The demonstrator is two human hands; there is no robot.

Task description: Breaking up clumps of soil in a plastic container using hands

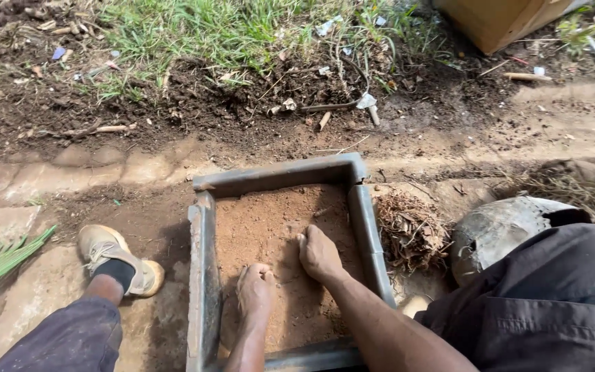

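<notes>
Left hand (255,289) fisted, right hand (319,253) flat, pressing soil (270,220), mould frame (280,173) bottom cut off

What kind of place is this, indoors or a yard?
Outdoors, probably a yard or garden work spot. Grass and littered dark soil lie behind, and both hands, left hand and right hand, press reddish earth in a rectangular frame mould on bare ground.
</notes>
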